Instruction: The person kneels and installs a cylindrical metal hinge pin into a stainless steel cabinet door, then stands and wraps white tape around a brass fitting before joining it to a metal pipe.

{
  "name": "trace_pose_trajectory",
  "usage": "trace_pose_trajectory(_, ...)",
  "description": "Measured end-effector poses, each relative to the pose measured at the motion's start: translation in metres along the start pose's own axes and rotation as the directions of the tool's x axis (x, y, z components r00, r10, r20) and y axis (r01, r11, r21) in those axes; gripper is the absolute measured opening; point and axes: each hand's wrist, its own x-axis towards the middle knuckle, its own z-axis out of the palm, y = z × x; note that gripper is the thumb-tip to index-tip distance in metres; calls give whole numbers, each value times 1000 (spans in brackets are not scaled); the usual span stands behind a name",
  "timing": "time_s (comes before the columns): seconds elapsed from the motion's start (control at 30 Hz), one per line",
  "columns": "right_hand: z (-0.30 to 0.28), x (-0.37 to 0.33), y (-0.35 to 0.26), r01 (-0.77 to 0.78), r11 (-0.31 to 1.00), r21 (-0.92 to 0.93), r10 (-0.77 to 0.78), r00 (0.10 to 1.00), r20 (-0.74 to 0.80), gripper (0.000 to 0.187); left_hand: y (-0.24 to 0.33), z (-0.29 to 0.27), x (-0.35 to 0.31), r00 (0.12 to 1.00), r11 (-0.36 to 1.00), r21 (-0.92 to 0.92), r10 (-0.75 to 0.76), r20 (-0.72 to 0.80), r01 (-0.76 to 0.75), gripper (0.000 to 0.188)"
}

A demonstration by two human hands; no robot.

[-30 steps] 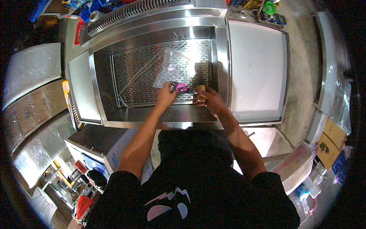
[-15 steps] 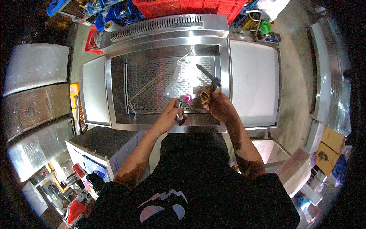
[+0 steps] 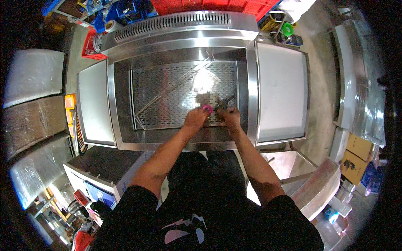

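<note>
My left hand (image 3: 195,120) is closed near the front of a steel basin (image 3: 182,146), with a bright pink ring (image 3: 207,109) at its fingertips. The silver metal piece seen in that hand earlier is hidden now. Just to the right, my right hand (image 3: 231,119) is closed round a brass fitting, most of it covered by the fingers. A dark rod-like part (image 3: 230,99) sticks out beyond that hand. Both hands are close together, above a slotted metal plate (image 3: 167,106) inside the basin.
Thin bent metal rods (image 3: 147,106) lie on the slotted plate. White-topped panels (image 3: 281,92) flank the basin, and a slotted vent (image 3: 171,27) runs along its back. Behind stands a red crate (image 3: 213,6). Near my left elbow is a dark-topped cabinet (image 3: 106,163).
My hands have come closer together, and the right one has moved slightly left and down. The brass fitting and the silver piece, visible before, are now mostly hidden. The view has shifted a little.
</note>
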Motion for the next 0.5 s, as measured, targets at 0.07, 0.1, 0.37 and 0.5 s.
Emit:
trace_pose_trajectory(0.07,10,10,1,112,979,-171,-125,990,-66,45,-6,22,6,997,995,83,55,57,-60,15)
trace_pose_trajectory(0.1,14,13,-1,128,945,-301,-164,982,-97,47,-9,30,9,990,984,150,85,108,-101,14)
trace_pose_trajectory(0.37,18,39,-1,171,885,-433,-230,969,-89,55,-9,-8,6,998,983,-173,60,-18,-62,16)
trace_pose_trajectory(0.5,6,7,-24,353,752,-557,-413,911,19,51,14,-102,-8,886,502,-733,-318,337,459,22)
